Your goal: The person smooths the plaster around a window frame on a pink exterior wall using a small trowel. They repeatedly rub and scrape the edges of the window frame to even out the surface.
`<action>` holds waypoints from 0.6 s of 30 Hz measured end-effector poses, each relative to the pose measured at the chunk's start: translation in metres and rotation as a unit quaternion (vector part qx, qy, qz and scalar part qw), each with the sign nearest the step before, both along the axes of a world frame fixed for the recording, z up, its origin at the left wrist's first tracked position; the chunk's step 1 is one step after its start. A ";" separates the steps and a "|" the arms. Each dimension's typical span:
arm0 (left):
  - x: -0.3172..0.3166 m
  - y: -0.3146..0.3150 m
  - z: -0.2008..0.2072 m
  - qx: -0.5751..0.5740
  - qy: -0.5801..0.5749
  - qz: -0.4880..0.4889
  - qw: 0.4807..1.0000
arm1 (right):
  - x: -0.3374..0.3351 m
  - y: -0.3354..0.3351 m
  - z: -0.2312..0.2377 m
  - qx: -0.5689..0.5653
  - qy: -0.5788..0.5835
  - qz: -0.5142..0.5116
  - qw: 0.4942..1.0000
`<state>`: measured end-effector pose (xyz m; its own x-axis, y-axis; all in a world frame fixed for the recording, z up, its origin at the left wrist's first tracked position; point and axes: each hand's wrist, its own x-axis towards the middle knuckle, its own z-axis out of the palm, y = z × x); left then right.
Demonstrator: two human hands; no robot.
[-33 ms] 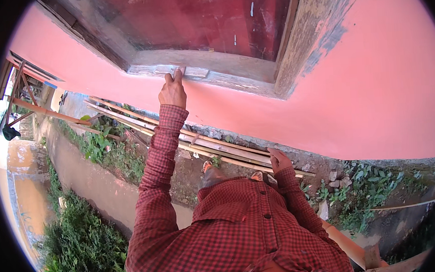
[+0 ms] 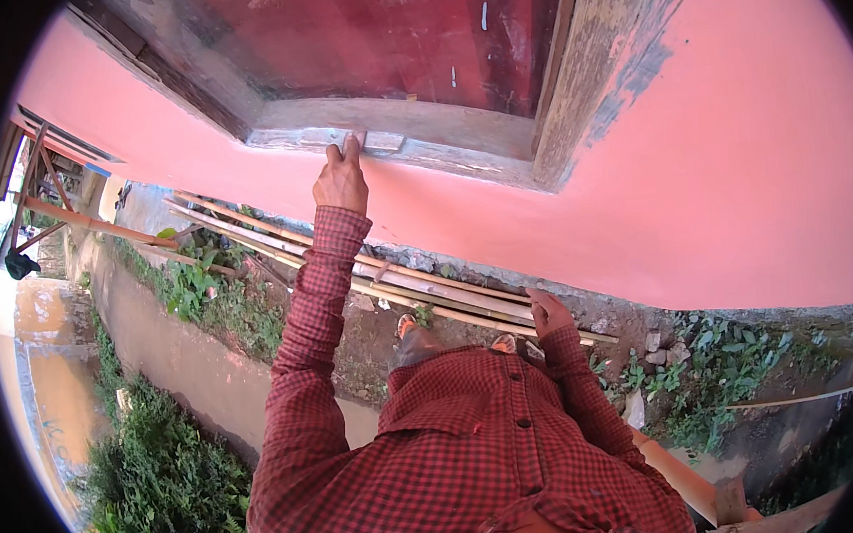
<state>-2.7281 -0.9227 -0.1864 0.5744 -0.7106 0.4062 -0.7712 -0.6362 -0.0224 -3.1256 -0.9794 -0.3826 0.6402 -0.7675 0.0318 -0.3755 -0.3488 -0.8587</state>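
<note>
My left hand reaches up to the weathered wooden window frame. Its fingers are pinched on a small, flat brownish piece, pressed against the lower ledge; the fingers partly cover it, and I cannot make out its kind. Beside it, a short strip of wood lies along the ledge. Above is the window pane, with dark red behind it. My right hand hangs low in front of the pink wall, fingers loosely stretched and nothing seen in them.
Long bamboo poles run along the wall's foot, close to my feet. Stones and leafy plants lie to the right. A path and a thick green bush are on the left, with a bamboo rail farther off.
My left hand has shifted very slightly to the right along the ledge with the brownish piece. The view has moved a little; my right hand looks the same.
</note>
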 end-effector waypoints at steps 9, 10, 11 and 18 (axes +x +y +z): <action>-0.015 -0.030 0.002 0.015 -0.019 -0.048 0.999 | -0.023 -0.009 -0.012 -0.002 0.005 -0.001 1.000; -0.024 -0.037 -0.008 0.007 -0.031 -0.063 0.998 | -0.029 -0.013 -0.017 0.015 0.025 -0.012 0.999; -0.031 -0.038 -0.016 -0.011 -0.026 -0.075 0.997 | -0.030 -0.008 -0.023 -0.036 0.032 -0.024 0.999; 0.032 -0.019 -0.038 0.037 -0.058 0.041 0.997 | -0.042 -0.013 -0.011 0.045 0.081 -0.003 0.996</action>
<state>-2.6960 -0.9419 -0.2245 0.5837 -0.6945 0.4206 -0.7069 -0.6895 -0.1576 -3.1678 -0.9920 -0.3931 0.6275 -0.7660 -0.1394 -0.5126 -0.2716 -0.8145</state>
